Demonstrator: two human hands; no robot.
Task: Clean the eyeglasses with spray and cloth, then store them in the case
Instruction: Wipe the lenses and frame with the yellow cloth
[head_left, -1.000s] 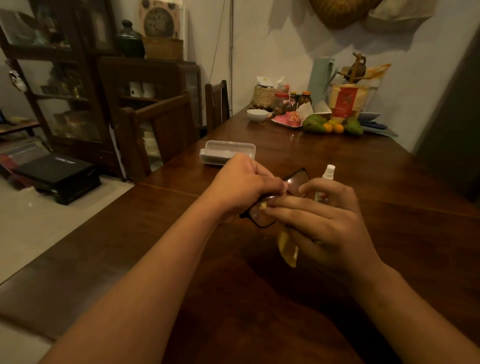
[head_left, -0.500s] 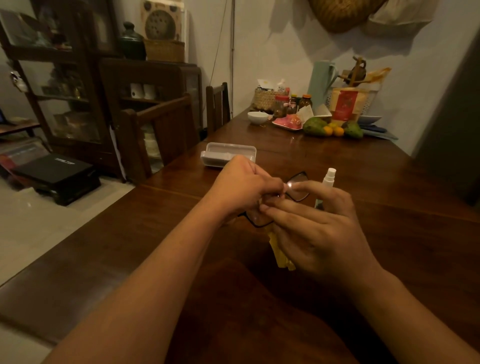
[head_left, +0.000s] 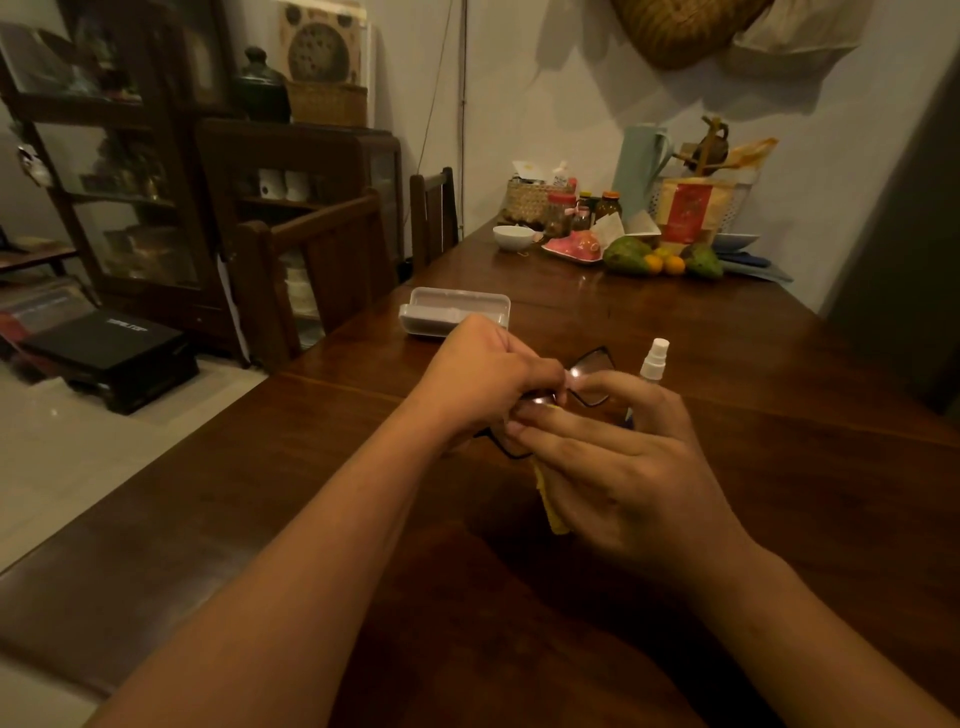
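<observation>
1. My left hand (head_left: 483, 379) pinches the glasses (head_left: 592, 376) above the table (head_left: 322, 519).
2. My right hand (head_left: 618, 467) holds the cloth (head_left: 553, 512), now shifted further along the lens.
3. Wiping continues; the open case (head_left: 457, 312) waits behind.

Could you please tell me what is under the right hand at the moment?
A yellow cloth hangs below the right hand, against the eyeglasses. The hand hides most of the cloth and the spray bottle's base.
</observation>
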